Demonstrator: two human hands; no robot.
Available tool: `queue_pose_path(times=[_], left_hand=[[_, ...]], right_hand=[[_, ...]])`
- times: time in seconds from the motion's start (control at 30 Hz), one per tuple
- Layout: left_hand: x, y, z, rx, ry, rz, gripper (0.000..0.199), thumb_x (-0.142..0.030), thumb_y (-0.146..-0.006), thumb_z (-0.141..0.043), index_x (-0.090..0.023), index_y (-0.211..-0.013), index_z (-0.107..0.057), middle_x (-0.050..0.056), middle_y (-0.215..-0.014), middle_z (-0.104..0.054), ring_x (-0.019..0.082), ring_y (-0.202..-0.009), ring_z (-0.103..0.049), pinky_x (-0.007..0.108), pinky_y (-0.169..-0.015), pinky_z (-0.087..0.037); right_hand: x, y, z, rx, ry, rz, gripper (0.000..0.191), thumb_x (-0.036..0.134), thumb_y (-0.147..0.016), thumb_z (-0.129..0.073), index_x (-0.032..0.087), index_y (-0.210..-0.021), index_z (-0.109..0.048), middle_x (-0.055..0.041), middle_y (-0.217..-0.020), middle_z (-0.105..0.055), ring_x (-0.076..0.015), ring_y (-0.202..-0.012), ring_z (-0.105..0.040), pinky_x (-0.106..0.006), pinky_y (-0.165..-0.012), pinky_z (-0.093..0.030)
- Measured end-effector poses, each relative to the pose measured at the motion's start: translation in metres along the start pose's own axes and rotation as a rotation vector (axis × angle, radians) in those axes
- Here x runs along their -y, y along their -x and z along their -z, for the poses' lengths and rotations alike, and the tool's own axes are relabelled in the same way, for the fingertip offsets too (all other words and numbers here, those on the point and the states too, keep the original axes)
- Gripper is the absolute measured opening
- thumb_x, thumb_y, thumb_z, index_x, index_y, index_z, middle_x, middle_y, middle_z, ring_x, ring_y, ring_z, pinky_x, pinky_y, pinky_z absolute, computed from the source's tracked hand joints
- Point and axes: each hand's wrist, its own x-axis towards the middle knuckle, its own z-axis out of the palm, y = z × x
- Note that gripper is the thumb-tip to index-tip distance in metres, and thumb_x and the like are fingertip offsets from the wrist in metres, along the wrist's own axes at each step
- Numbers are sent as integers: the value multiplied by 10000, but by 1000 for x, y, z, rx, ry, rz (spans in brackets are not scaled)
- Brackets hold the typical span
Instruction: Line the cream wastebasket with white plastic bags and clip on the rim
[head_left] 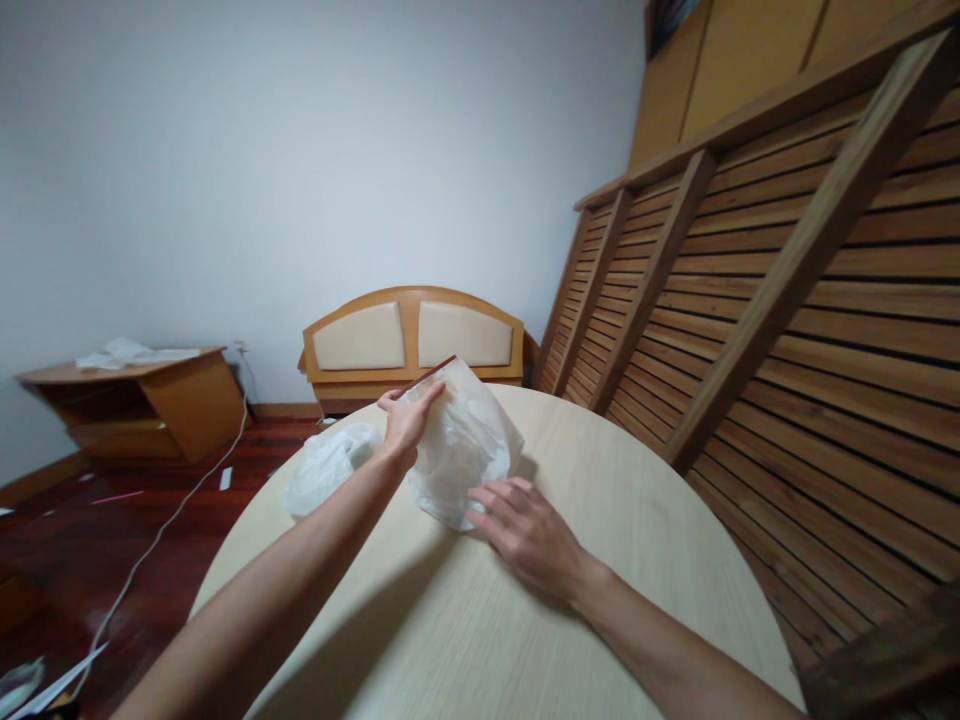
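A pale, flat-sided thing with a thin brown top edge stands tilted over the table, with a crinkled white plastic bag (461,445) around much of it. My left hand (409,420) grips it at the upper left, thumb lying across the near face and the other fingers behind. At the lower right corner, the bent fingers of my right hand (525,525) close on the plastic; the thumb is hidden. Left of it, partly behind my left forearm, lies a second crumpled white plastic bag (326,470).
Under my hands is a round light wood table (615,480). Beyond it stands a padded wooden headboard (411,345). A slatted wooden frame (750,300) leans along the right. To the left are a low cabinet (176,405) and a white cable (176,515) on the dark floor.
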Motion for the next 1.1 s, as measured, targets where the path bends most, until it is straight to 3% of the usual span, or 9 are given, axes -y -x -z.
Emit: queue_pose_path(times=[0.1,0.2,0.33,0.43,0.53,0.77,0.97,1.1], left_hand=[[-7,10,-10,44,-7,34,883,-666,-598,-788,-246,-1158,-250,120,-1199,-541,263,-1104,-616,392,-870,-508],[-14,19,-16,104,7,79,880,-680,-602,-774,-251,-1166,-251,108,-1186,-556,264,-1073,-633,373,-790,-527],[-17,20,-16,131,51,126,891,-681,-595,-779,-255,-1181,-260,95,-1165,-570,271,-1047,-639,370,-731,-537],[-15,13,-12,78,74,34,883,-646,-591,-810,-245,-1165,-272,110,-1195,-546,257,-1083,-618,377,-833,-530],[-11,0,-6,-13,59,-138,843,-590,-605,-838,-241,-1137,-286,101,-1184,-524,233,-1096,-601,384,-935,-495],[-2,-48,9,-123,-90,-450,767,-429,-630,-857,-239,-1076,-263,51,-1118,-465,208,-1061,-587,411,-1018,-426],[21,-98,27,-221,-226,-531,771,-416,-585,-859,-247,-1038,-259,47,-1151,-377,220,-1137,-521,416,-1058,-393],[45,-121,49,-232,-519,-476,816,-488,-562,-846,-220,-1105,-299,68,-1184,-355,276,-1245,-445,430,-1101,-387]], right_hand=[[19,-3,-17,27,43,66,257,186,-1004,-471,234,-1188,-644,-32,-1407,-588,-202,-1307,-460,-385,-1050,-367],[21,-3,-28,94,125,28,262,218,-1007,-473,255,-1205,-640,-25,-1412,-587,-204,-1313,-462,-388,-1035,-384],[4,-4,-26,219,156,-122,212,166,-964,-538,179,-1120,-680,-79,-1003,-729,-245,-990,-620,-393,-871,-443],[-12,-3,-14,296,188,-255,144,112,-925,-567,166,-941,-700,-90,-871,-700,-261,-874,-618,-386,-750,-433],[-22,0,-4,365,232,-381,167,67,-901,-562,169,-857,-686,-96,-892,-687,-259,-890,-618,-378,-731,-418],[-22,5,-2,478,128,-505,206,96,-877,-565,182,-1031,-672,-78,-1026,-688,-252,-977,-628,-360,-800,-409],[-21,8,-5,525,80,-508,193,130,-916,-505,182,-996,-673,-86,-1002,-705,-254,-958,-641,-359,-803,-401],[-22,8,-6,538,55,-521,211,139,-928,-483,179,-1004,-675,-95,-1015,-706,-261,-967,-646,-367,-808,-404]])
